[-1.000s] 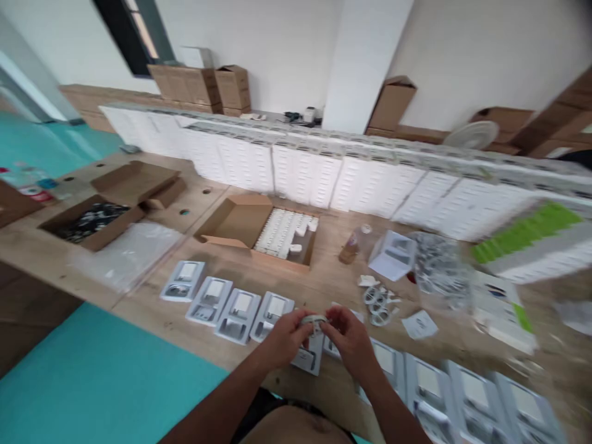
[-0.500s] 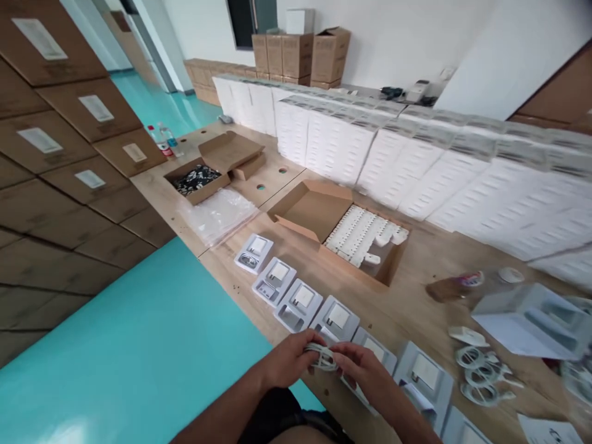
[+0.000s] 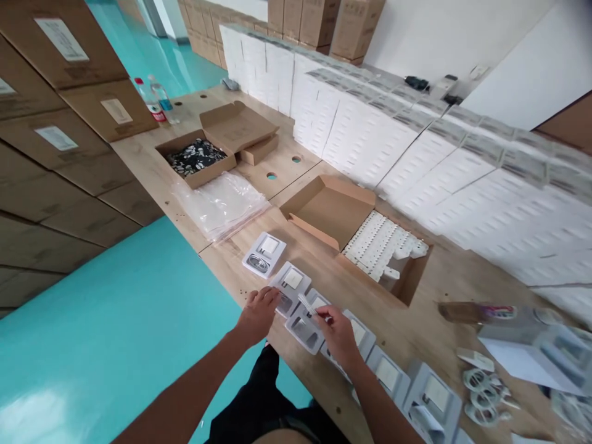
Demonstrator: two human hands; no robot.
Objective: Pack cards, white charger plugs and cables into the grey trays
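Observation:
My right hand (image 3: pixel 340 336) pinches a coiled white cable (image 3: pixel 307 303), seen edge-on above the row of white plastic trays. My left hand (image 3: pixel 259 314) has its fingers bent over the near left edge of the second tray (image 3: pixel 303 280), gripping it there. That tray bears a square white charger (image 3: pixel 292 277); its lower compartment is partly covered by my fingers. The first tray (image 3: pixel 277 254), at the far end, holds a charger and a coiled cable (image 3: pixel 257 263). The third tray (image 3: pixel 304 336) lies under the held cable, its lower compartment showing no cable.
An open carton of white chargers (image 3: pixel 370 246) lies behind the trays. Clear plastic bags (image 3: pixel 222 206) and a carton of black-and-white pieces (image 3: pixel 197 157) sit farther left. Coiled cables (image 3: pixel 483 394) and a bottle (image 3: pixel 476 312) lie right. White stacks (image 3: pixel 361 129) line the back.
Both hands held the coiled cable together; now only my right hand has it. They moved apart and toward the far end of the row, my left hand onto the second tray.

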